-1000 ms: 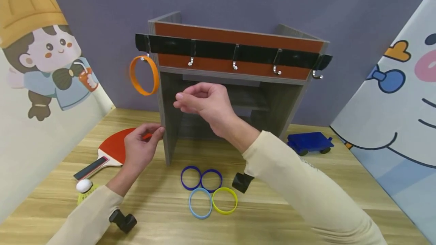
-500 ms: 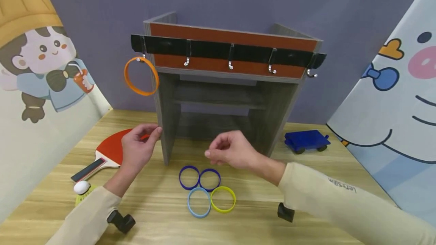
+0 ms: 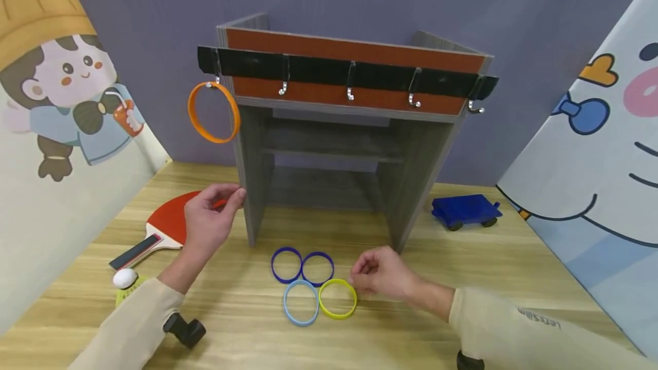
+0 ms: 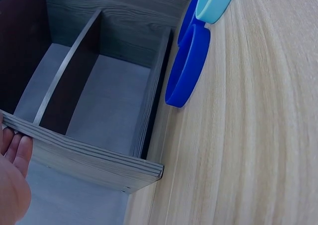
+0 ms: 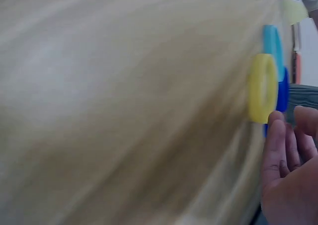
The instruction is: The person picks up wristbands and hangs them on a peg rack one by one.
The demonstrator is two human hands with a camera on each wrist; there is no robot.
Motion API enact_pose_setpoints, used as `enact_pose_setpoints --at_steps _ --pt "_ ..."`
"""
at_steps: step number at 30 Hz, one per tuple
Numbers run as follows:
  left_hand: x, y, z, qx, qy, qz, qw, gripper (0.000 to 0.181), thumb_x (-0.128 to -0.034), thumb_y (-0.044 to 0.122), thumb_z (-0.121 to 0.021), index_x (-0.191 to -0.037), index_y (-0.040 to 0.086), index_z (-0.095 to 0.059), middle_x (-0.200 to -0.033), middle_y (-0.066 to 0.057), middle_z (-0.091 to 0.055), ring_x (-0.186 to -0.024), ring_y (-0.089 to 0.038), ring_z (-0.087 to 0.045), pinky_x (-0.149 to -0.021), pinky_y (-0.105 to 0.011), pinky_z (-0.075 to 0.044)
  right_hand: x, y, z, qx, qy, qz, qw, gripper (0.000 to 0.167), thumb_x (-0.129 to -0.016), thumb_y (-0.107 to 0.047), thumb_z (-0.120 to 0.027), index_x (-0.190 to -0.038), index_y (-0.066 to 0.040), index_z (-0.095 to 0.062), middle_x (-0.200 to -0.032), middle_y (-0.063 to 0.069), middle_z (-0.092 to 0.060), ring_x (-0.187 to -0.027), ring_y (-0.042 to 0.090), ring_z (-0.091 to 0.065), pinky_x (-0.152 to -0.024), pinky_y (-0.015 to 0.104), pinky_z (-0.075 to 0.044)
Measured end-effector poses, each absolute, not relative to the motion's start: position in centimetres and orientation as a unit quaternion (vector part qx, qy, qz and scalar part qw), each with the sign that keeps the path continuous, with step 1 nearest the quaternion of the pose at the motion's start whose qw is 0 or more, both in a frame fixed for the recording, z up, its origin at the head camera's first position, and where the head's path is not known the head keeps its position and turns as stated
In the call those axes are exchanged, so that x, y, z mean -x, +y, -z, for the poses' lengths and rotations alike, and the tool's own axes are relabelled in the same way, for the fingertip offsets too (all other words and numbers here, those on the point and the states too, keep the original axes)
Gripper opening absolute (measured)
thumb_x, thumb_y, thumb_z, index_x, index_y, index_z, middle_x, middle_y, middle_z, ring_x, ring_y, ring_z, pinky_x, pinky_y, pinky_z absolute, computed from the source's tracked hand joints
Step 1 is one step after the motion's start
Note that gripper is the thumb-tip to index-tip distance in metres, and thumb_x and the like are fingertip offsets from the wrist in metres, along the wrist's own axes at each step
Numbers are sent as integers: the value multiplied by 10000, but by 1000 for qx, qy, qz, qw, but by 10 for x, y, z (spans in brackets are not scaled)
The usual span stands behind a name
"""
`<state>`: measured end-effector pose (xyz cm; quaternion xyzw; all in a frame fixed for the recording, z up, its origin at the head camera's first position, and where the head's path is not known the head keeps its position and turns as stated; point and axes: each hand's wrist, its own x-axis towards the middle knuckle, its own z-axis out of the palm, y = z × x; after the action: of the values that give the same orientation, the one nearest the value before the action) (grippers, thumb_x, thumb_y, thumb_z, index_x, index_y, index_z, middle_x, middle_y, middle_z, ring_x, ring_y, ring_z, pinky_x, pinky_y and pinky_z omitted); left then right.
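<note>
My left hand point(image 3: 212, 218) holds the front edge of the grey wooden shelf's point(image 3: 244, 153) left side panel; in the left wrist view its fingers point(image 4: 22, 153) lie against the panel's outer face. An orange wristband point(image 3: 192, 113) hangs from the leftmost hook of the black rail point(image 3: 319, 67). On the table, two dark blue wristbands point(image 3: 274, 267), a light blue wristband point(image 3: 285, 307) and a yellow wristband point(image 3: 354, 300) lie close together. My right hand point(image 3: 385, 276) is just right of the yellow wristband, fingers loosely bent, nothing held. Whether its fingertips touch the band I cannot tell.
Several silver hooks point(image 3: 350, 95) line the rail, the others bare. A red table tennis paddle point(image 3: 167, 218), a white ball-like thing point(image 3: 125, 278) and something yellow-green point(image 3: 127, 293) lie at left. A blue toy cart point(image 3: 465, 210) stands right of the shelf on the wooden table point(image 3: 247, 336).
My right hand has come down from in front of the shelf, moving right to beside the yellow wristband. The orange wristband has swung slightly on its hook. My left hand stays at the panel.
</note>
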<state>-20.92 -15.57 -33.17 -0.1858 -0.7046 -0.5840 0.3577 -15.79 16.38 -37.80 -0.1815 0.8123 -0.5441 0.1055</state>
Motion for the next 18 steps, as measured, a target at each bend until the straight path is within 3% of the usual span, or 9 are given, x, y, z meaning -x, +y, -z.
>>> enact_pose_setpoints --at_steps 8,18 --pt "212 -156 331 195 -692 600 351 92 -795 -128 -680 -880 -147 -649 -764 -202 -658 -638 -74 -647 -622 -181 -542 153 171 397 131 797 570 154 122 -792 17 -726 -851 79 -639 -688 91 -624 -572 179 -607 -510 259 -540" --pt "213 -157 334 206 -675 619 345 109 -790 -137 -676 -884 -172 -634 -771 -189 -660 -644 -84 -648 -631 -192 -547 155 167 402 110 802 565 159 146 -786 -6 -743 -857 70 -641 -682 80 -620 -557 161 -599 -515 294 -553"
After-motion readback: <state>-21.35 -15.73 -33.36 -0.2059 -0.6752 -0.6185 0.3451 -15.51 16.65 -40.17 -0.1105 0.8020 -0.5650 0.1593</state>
